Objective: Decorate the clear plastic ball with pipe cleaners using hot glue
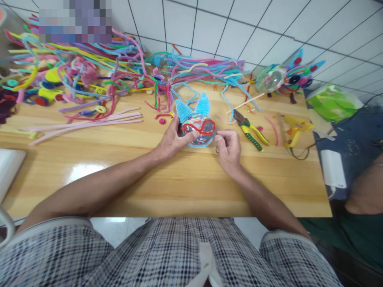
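Observation:
A clear plastic ball [205, 139] with a blue rim sits in front of me. It bears two blue fuzzy pipe-cleaner ears [203, 104] and a red pipe cleaner [212, 126] bent into a glasses shape. My left hand [173, 139] grips the ball from its left side, thumb across the front. Close to the ball's right edge, my right hand [229, 147] is closed in a pinch. A small dark loop shows below its fingertips, but what they hold is too small to make out. Pliers [249, 131] with yellow-green handles lie right of that hand.
Piles of coloured pipe cleaners [206, 67] line the wall. Pale pink strips [89, 124] lie at left. A yellow glue gun [296, 128], a decorated clear ball [271, 78] and a green bag [333, 101] are at right. A white power box [333, 169] and another person's arm [368, 187] are beyond the table edge.

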`<action>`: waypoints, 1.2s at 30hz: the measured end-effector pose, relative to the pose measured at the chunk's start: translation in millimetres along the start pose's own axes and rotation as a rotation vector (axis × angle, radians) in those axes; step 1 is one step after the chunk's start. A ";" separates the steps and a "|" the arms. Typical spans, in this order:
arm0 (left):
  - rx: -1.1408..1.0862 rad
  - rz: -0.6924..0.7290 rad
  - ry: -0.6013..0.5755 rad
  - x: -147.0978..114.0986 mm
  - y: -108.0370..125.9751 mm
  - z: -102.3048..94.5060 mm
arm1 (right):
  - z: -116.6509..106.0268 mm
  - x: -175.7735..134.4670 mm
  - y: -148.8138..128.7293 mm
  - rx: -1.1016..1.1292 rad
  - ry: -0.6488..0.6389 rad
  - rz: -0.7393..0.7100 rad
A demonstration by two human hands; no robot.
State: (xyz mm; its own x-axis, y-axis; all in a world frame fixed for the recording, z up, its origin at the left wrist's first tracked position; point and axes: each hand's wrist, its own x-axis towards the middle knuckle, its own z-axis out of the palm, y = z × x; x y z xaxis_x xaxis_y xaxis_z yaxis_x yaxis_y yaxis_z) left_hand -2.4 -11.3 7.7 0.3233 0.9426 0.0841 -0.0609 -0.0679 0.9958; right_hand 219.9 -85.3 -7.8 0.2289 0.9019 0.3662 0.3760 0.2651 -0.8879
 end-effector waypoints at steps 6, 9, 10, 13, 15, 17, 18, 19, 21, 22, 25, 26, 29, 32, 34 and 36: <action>-0.010 -0.002 -0.001 -0.4 -0.9 -1.1 | 0.8 4.8 6.4 0.040 -0.001 0.032; 0.003 -0.001 -0.012 -0.4 -1.3 -1.7 | -1.0 8.0 7.4 0.049 -0.019 0.053; 0.002 -0.003 -0.013 -0.3 -1.3 -1.7 | -1.7 9.0 7.6 0.047 -0.042 0.055; -0.011 -0.008 -0.016 0.3 -1.2 -1.4 | -3.4 11.1 8.0 0.041 -0.068 0.060; -0.012 -0.005 -0.021 0.7 -1.1 -1.4 | -3.7 11.8 7.9 0.050 -0.032 0.067; 0.000 0.004 -0.025 0.8 -0.9 -1.8 | -3.6 12.7 7.5 0.065 -0.009 0.071; 0.010 0.010 -0.025 0.7 -0.8 -2.0 | -3.5 13.3 7.3 0.073 -0.019 0.071; 0.020 0.016 -0.026 0.5 -0.8 -2.3 | -3.4 13.9 7.2 0.079 -0.041 0.070; 0.038 0.033 -0.027 0.1 -1.4 -2.8 | -3.2 15.0 7.3 0.084 -0.094 0.065; 0.044 0.042 -0.028 0.0 -2.2 -2.9 | -3.0 15.3 7.6 0.086 -0.105 0.060; 0.050 0.064 -0.040 -0.2 -6.6 -3.4 | -1.9 15.1 9.5 0.103 -0.056 0.048; 0.051 0.067 -0.045 -0.2 -8.4 -3.7 | -1.4 15.0 10.2 0.110 -0.036 0.046; 0.061 0.088 -0.059 0.2 -12.5 -4.5 | -0.4 15.1 11.4 0.110 -0.038 0.043; 0.075 0.117 -0.074 0.2 -13.2 -5.1 | 0.0 15.2 11.5 0.122 -0.098 0.043; 0.084 0.140 -0.069 -0.3 -13.1 -5.6 | 0.1 14.2 12.4 0.139 -0.117 0.044; 0.090 0.153 -0.054 -1.1 -13.9 -6.5 | -0.8 13.3 15.3 0.141 -0.095 0.048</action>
State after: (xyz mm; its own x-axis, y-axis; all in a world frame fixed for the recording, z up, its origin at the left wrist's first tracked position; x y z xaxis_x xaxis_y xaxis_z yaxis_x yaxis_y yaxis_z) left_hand -8.0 -9.2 -6.5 0.3674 0.9001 0.2342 -0.0294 -0.2404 0.9702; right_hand 229.4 -69.5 -16.3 0.1554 0.9410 0.3006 0.2351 0.2604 -0.9364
